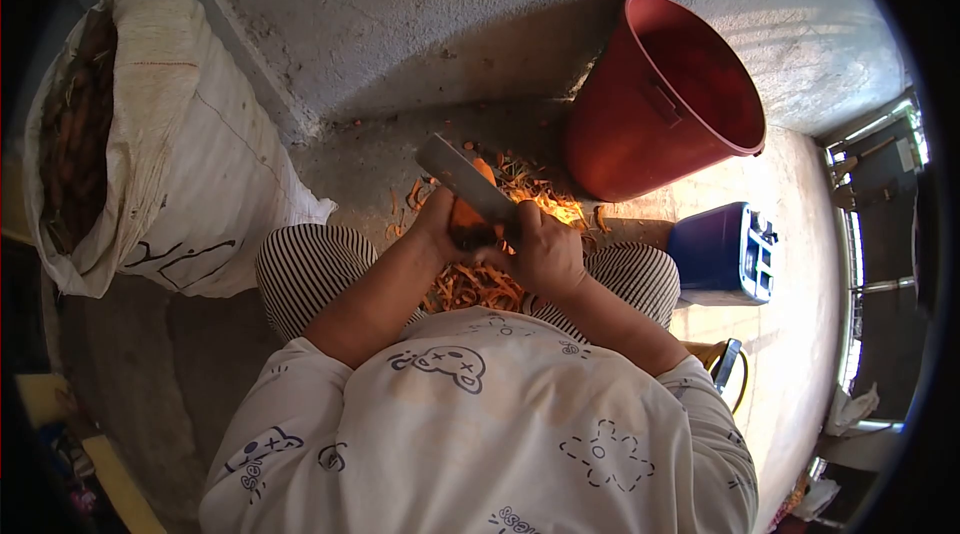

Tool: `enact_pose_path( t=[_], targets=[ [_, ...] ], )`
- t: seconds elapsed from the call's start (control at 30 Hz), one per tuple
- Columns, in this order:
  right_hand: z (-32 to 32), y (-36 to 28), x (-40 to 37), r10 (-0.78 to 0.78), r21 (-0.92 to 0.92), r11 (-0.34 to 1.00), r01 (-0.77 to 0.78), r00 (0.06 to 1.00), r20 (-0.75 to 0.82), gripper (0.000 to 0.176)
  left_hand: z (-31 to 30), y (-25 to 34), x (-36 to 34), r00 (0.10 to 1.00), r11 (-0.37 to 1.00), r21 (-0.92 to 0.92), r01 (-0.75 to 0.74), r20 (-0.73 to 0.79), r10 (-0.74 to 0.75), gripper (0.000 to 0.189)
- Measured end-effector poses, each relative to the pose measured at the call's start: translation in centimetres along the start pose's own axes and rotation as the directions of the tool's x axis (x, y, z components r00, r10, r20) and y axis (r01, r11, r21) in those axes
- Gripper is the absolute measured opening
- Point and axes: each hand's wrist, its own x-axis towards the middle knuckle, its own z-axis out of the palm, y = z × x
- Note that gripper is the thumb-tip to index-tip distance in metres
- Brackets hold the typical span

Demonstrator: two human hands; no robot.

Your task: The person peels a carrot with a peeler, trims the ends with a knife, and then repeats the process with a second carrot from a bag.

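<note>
Carrot point(468, 221) sits clenched in left hand point(436, 224), under the knife point(460, 177) right hand point(545, 252) grasps.

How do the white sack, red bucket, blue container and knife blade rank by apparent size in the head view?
1. white sack
2. red bucket
3. blue container
4. knife blade, its lower end hidden

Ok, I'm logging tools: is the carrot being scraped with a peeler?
No, the right hand holds a broad knife against the carrot in the left hand.

The sack point(170, 134) lies left, bucket point(660, 104) right, peelings point(480, 284) between the knees point(310, 269).
</note>
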Motion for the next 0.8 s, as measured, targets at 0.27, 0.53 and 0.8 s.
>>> enact_pose_path(
  t=[0.27,0.53,0.8],
  targets=[
    [1.0,-1.1,0.3,0.050,-0.130,0.991,-0.043,0.997,0.054,0.061,-0.4,-0.3,0.3,0.991,0.993,0.115,-0.006,-0.134,0.021,0.037],
    [-0.7,3.2,2.5,0.352,0.413,0.830,-0.375,0.927,0.133,0.052,0.6,1.0,-1.7,0.942,0.805,0.552,0.215,-0.334,-0.023,0.046],
    [-0.7,4.4,2.0,0.255,0.663,0.531,-0.527,0.846,0.468,0.055,-1.7,-0.6,-1.2,0.858,-0.148,0.943,-0.298,0.332,0.392,0.075]
  ],
)
